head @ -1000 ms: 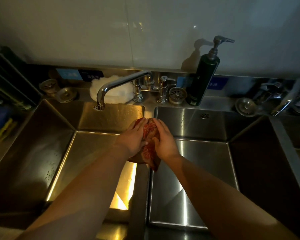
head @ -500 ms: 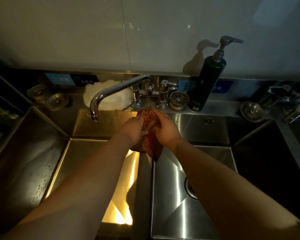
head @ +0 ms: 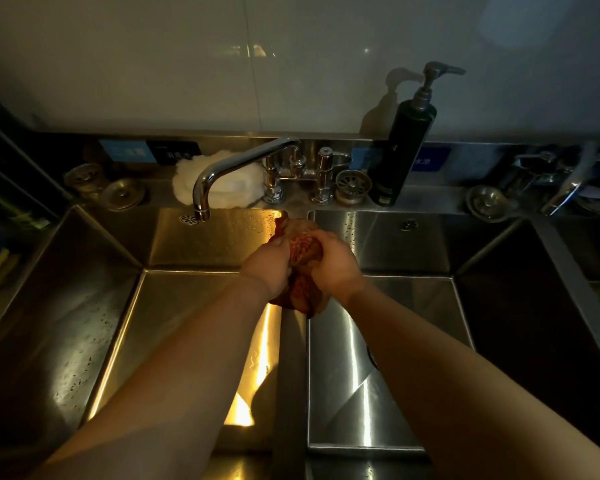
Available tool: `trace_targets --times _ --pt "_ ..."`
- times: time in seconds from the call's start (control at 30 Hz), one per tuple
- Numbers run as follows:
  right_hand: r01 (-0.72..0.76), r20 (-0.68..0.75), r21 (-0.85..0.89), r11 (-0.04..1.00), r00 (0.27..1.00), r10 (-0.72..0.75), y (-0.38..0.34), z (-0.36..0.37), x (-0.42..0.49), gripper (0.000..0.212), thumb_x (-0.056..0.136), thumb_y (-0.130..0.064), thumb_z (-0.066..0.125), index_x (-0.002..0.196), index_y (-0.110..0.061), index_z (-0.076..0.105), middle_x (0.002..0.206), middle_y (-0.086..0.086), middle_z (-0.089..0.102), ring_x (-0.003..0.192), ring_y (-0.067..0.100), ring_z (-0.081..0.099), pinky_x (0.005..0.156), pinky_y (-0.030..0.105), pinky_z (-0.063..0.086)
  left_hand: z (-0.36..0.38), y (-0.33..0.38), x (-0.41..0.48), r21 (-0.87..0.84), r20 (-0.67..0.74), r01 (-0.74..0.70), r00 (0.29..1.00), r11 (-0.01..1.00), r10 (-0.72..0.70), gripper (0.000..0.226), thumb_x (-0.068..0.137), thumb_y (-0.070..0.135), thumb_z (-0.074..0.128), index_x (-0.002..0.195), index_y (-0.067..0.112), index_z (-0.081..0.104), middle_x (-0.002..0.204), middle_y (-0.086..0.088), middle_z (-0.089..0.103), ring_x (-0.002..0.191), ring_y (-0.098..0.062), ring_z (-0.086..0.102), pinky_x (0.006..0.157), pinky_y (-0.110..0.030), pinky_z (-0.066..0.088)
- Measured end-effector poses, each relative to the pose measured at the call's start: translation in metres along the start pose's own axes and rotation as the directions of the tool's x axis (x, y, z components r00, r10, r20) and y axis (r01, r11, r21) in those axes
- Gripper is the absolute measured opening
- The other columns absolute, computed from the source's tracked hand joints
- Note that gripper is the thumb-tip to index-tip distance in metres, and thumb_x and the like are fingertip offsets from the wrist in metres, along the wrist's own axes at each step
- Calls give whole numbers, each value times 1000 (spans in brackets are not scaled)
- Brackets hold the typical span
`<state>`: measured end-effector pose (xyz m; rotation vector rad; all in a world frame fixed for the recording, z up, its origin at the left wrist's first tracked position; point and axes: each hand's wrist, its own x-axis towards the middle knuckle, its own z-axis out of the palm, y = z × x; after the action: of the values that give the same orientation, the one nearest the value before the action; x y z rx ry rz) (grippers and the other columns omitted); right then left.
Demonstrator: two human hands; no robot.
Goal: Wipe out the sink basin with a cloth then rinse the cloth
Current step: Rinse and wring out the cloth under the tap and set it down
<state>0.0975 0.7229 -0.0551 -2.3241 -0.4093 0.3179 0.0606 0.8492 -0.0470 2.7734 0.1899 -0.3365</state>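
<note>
A steel sink [head: 219, 237] has two deep basins [head: 174, 323] with a thin wall [head: 293, 375] between. Over that wall the left hand [head: 269, 268] and right hand [head: 336, 268] both squeeze the red cloth [head: 300, 251].

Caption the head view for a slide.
Left hand and right hand grip a bunched red cloth above the divider of a steel double sink.

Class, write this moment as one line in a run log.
left hand: grips cloth | right hand: grips cloth | cloth: bunched, over divider | faucet: no stream visible
</note>
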Motion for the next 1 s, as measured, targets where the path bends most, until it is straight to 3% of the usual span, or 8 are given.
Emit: trace_targets --times 0.13,0.23,0.5,0.7,1.0 --pt "-10 -63 21 1000 998 11 -1 6 -1 44 86 -14 58 129 -13 52 128 10 54 114 25 53 85 15 31 0 2 7 23 44 16 999 1000 -17 61 91 9 50 145 11 23 136 -11 45 119 -28 48 101 -43 42" --pt "6 -85 33 999 996 -3 -2 6 8 41 86 -11 56 128 -11 54 126 11 56 112 24 55 85 13 31 -2 2 20 70 84 28 996 997 -34 55 91 9 49 141 9 28 136 -13 44 119 -30 47 101 -44 42" --pt "12 -89 60 998 996 -6 -2 5 34 42 86 -7 55 128 -11 53 128 11 53 115 24 52 90 16 32 -7 -5 50 97 65 2 998 995 -8 53 89 8 50 139 6 31 138 -15 43 120 -33 46 101 -46 41" --pt "35 -28 98 995 999 -32 4 1 49 56 84 -2 54 137 -14 45 141 10 40 126 24 42 100 19 29 -10 -17 65 123 65 -42 997 992 34 47 96 20 47 138 5 32 135 -17 45 118 -34 47 98 -48 41" --pt "46 -17 86 995 999 -44 -1 -4 34 50 80 -2 59 129 -10 52 131 13 45 117 24 47 86 7 26 -6 -12 41 7 46 -39 998 999 38 61 95 16 49 147 6 18 143 -19 37 122 -38 44 102 -44 37"
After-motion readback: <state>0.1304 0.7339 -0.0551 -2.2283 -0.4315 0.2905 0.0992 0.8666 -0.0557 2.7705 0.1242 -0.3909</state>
